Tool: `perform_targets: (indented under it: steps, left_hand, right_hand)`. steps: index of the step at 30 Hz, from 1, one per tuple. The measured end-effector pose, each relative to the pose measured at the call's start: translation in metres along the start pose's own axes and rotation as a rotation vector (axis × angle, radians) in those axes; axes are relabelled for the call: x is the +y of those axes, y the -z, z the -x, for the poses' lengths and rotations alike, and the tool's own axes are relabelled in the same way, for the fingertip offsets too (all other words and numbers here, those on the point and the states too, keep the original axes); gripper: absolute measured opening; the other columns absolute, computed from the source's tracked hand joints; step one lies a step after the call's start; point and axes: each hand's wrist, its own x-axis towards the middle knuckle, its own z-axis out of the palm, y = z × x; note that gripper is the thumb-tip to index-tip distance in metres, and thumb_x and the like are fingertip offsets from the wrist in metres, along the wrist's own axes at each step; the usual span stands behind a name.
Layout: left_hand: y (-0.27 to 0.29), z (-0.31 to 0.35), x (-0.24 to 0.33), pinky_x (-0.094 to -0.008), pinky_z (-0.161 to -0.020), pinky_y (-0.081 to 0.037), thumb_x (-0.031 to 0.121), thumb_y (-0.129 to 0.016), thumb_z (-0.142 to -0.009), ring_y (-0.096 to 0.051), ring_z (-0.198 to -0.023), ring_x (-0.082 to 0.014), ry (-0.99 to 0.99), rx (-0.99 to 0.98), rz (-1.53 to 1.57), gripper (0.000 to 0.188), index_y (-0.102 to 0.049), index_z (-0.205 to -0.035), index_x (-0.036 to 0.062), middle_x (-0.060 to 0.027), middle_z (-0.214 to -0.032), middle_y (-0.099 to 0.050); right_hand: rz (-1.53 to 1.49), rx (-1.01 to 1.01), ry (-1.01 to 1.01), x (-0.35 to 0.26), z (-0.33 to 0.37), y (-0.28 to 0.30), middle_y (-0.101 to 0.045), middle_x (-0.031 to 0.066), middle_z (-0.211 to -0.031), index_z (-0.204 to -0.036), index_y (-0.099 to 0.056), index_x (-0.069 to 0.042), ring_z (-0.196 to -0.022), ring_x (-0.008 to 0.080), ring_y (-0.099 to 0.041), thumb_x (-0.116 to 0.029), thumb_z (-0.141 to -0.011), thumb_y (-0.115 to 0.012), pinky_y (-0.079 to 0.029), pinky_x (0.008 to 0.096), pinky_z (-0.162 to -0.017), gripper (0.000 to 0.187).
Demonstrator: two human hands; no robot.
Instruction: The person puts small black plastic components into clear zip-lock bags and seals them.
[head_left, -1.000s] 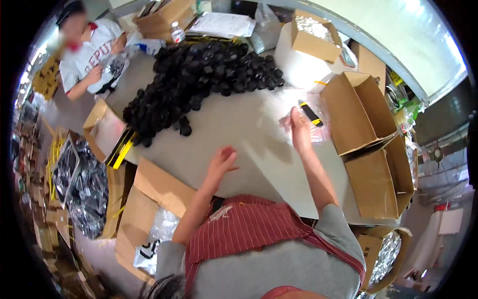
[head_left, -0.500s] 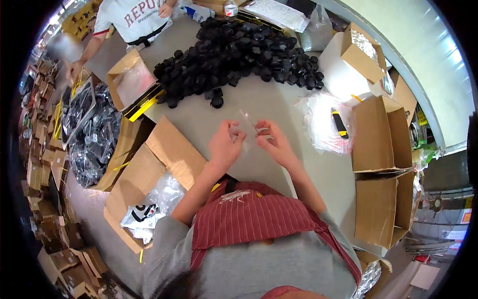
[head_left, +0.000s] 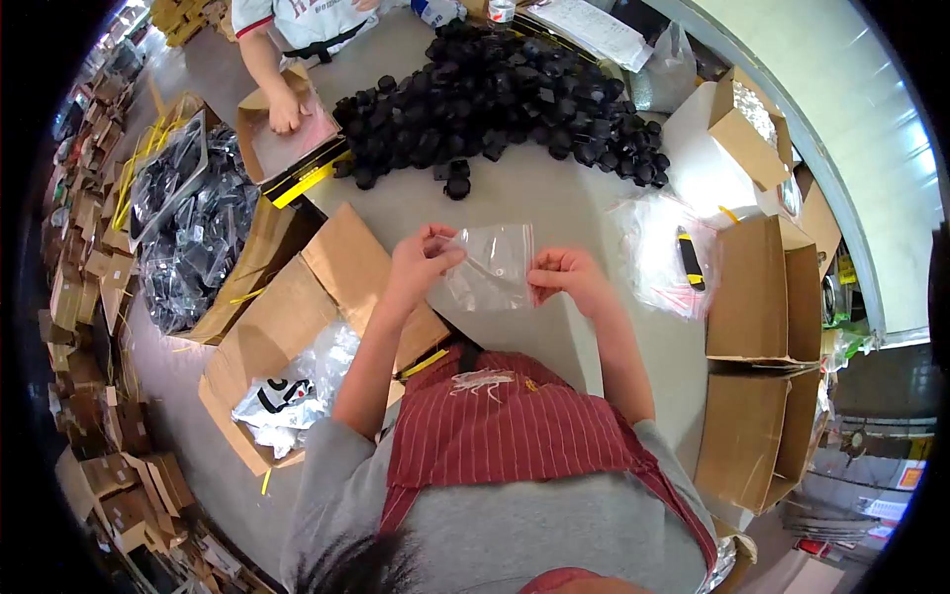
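A clear plastic zip bag point(head_left: 490, 269) is stretched flat between my hands above the grey table. My left hand point(head_left: 424, 262) pinches its left side, fingers closed on the film. At the right edge, by a faint pinkish strip, my right hand point(head_left: 566, 275) grips the bag between thumb and fingers. The bag looks empty. Beyond it lies a large heap of small black parts point(head_left: 515, 99), with a few strays point(head_left: 456, 184) on the near side. A stack of clear bags point(head_left: 653, 259) rests to the right, a black and yellow utility knife point(head_left: 690, 259) on top.
Open cardboard boxes point(head_left: 747, 287) stand at the right edge. On the left, a carton point(head_left: 265, 327) holds plastic film, and a bigger box holds black bagged items point(head_left: 193, 238). Across the table, a co-worker's hand point(head_left: 287, 111) reaches into a small box point(head_left: 259, 163).
The bag has turned and spread out flat as my hands moved apart. The co-worker's hand has moved from beside the bagged items into the small box.
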Motion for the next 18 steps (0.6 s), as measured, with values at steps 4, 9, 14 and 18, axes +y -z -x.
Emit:
perform_targets:
  steps: [4, 9, 14, 18]
  left_hand:
    - [-0.008, -0.002, -0.003, -0.0362, -0.071, -0.050, 0.015, -0.073, -0.083, -0.065, -0.080, -0.0252, -0.511, 0.541, -0.953, 0.035, -0.058, -0.113, 0.0056, -0.0090, -0.094, -0.070]
    - [-0.038, 0.032, 0.028, -0.0395, -0.069, -0.053, 0.032, -0.063, -0.092, -0.067, -0.073, -0.0291, -0.146, 0.027, -0.709, 0.027, -0.067, -0.094, 0.0049, -0.0116, -0.078, -0.069]
    - [-0.041, 0.040, -0.012, -0.0328, -0.061, -0.050, 0.035, -0.054, -0.100, -0.063, -0.067, -0.0151, 0.012, -0.228, -0.158, 0.037, -0.066, -0.091, 0.0016, -0.0079, -0.072, -0.066]
    - [-0.045, 0.045, -0.024, -0.0281, -0.060, -0.048, 0.027, -0.051, -0.102, -0.057, -0.065, -0.0109, 0.055, -0.231, 0.175, 0.032, -0.064, -0.089, 0.0016, -0.0033, -0.074, -0.064]
  right_hand:
    - [0.024, -0.079, 0.004, 0.014, -0.009, -0.011, -0.065, 0.0026, -0.074, -0.089, -0.065, -0.003, -0.062, 0.0090, -0.059, -0.014, -0.089, -0.070, -0.047, 0.0248, -0.056, 0.012]
    - [0.356, 0.118, 0.114, 0.022, -0.018, -0.052, -0.057, -0.0027, -0.067, -0.082, -0.065, -0.005, -0.056, 0.0045, -0.045, -0.012, -0.086, -0.068, -0.034, 0.0238, -0.049, 0.009]
    - [0.117, 0.019, -0.022, 0.021, -0.012, -0.062, -0.057, -0.0028, -0.066, -0.077, -0.064, -0.006, -0.056, 0.0053, -0.043, -0.015, -0.084, -0.066, -0.031, 0.0235, -0.049, 0.012]
    - [0.010, 0.021, 0.047, 0.025, -0.006, -0.066, -0.055, -0.0020, -0.063, -0.074, -0.062, -0.007, -0.054, 0.0066, -0.045, -0.016, -0.086, -0.066, -0.032, 0.0242, -0.048, 0.016]
